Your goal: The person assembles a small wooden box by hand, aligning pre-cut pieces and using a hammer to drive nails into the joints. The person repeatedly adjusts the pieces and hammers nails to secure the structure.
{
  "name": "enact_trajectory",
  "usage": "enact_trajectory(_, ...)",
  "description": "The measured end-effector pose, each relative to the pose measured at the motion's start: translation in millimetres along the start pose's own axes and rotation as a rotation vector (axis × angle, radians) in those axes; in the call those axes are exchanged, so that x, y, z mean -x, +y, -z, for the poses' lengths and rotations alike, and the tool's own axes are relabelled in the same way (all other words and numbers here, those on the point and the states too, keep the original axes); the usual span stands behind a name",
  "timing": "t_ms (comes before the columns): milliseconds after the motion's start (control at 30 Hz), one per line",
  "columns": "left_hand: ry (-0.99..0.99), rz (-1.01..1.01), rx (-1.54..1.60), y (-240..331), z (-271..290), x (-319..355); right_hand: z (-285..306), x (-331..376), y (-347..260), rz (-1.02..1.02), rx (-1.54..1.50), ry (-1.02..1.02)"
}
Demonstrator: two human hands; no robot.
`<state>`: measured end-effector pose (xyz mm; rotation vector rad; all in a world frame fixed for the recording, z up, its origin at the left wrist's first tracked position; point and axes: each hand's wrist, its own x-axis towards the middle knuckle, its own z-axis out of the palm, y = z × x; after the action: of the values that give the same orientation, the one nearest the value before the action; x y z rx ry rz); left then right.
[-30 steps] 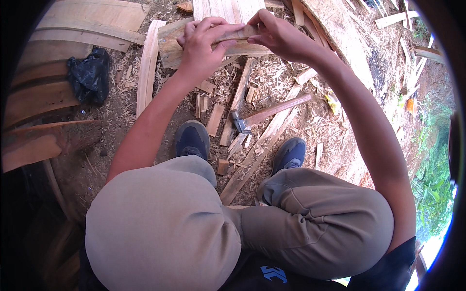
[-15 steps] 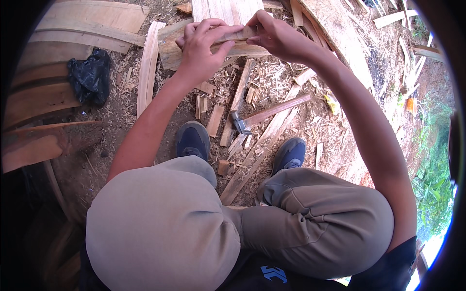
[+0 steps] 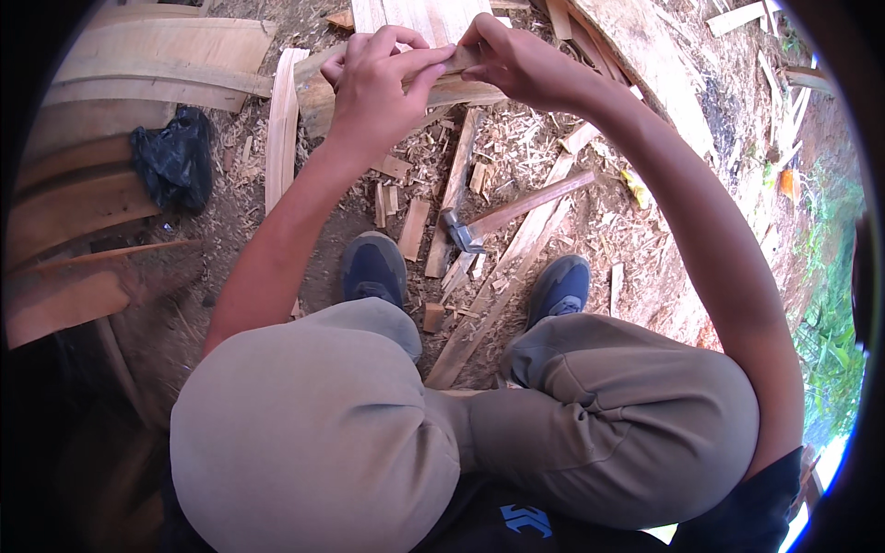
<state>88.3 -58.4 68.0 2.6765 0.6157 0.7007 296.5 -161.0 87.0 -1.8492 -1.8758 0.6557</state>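
At the top of the view, my two hands come together over a pale plank (image 3: 419, 11) resting on a wooden block (image 3: 470, 92). A small wood strip (image 3: 461, 62) sits between my fingertips. My left hand (image 3: 380, 88) pinches one end between thumb and fingers, its other fingers curled. My right hand (image 3: 516, 64) grips the other end with bent fingers. Part of the strip is hidden by the fingers. A claw hammer (image 3: 530, 205) with a wooden handle lies on the ground below the hands, its head toward my left foot.
Wood shavings and offcuts litter the ground around my shoes (image 3: 373, 269). Long boards (image 3: 502, 286) lie between my feet. Curved planks (image 3: 175, 51) and a black plastic bag (image 3: 173, 158) are at the left. A large slab (image 3: 650, 64) lies at the upper right.
My left hand has lifted slightly off the block, and its fingers have drawn up into a pinch closer to the right hand. The right hand keeps its grip. The view has shifted a little.
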Motion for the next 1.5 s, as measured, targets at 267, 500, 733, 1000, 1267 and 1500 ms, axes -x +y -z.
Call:
enact_trajectory(267,-0.005,0.066,0.156,-3.5,-7.5,0.1,-2.3,0.3,6.8,0.035,-0.028,0.017)
enact_trajectory(500,0.060,0.047,0.187,-9.8,-15.3,2.7,-1.5,-1.2,4.1,-0.016,-0.067,-0.016)
enact_trajectory(733,-0.012,0.089,0.161,-4.3,-10.8,1.0,0.0,0.5,1.9,-0.020,-0.061,-0.020)
enact_trajectory(1000,0.057,0.033,0.175,-7.5,-18.2,2.0,11.6,3.6,13.0,0.001,-0.139,0.340)
enact_trajectory(1267,0.059,0.029,0.155,-10.5,-17.5,3.9,30.3,0.2,-10.6,-0.150,-0.769,0.186)
enact_trajectory(1500,0.029,0.045,0.112,-8.3,-16.3,3.1,12.0,-3.5,-2.8,-0.041,-0.748,0.260)
